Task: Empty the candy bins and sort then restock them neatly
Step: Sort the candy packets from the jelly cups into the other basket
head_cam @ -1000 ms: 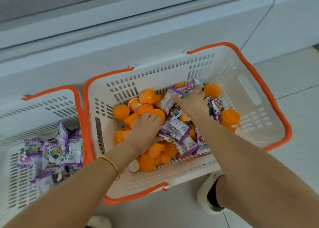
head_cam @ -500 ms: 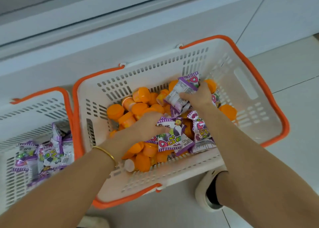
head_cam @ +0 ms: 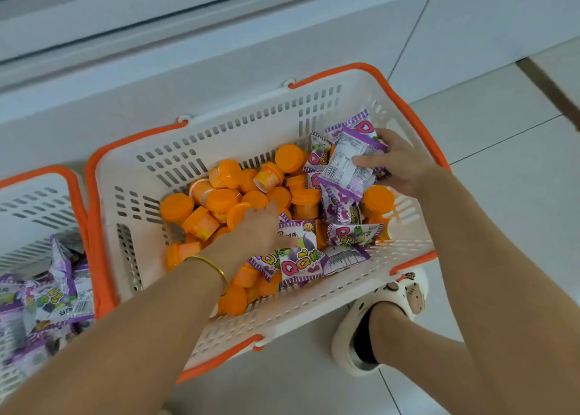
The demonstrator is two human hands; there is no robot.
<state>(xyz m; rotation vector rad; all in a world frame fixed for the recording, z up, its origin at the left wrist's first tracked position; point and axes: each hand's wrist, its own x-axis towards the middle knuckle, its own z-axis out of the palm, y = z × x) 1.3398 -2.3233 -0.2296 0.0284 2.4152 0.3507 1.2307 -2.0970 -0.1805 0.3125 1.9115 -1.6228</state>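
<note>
A white basket with an orange rim sits on the floor, filled with orange-lidded candy cups and purple QQ candy packets. My right hand grips a bunch of purple packets raised at the basket's right end. My left hand, with a gold bangle on the wrist, reaches down among the cups and pinches a purple packet in the middle of the pile. A second white basket at the left holds only purple packets.
A white cabinet or freezer front runs behind the baskets. My foot in a cream cartoon slipper stands on the tiled floor just right of the basket's near corner.
My right hand has lifted its purple packets up and to the right end of the basket. My left hand stays low in the pile. The view has swung, so the baskets sit further right.
</note>
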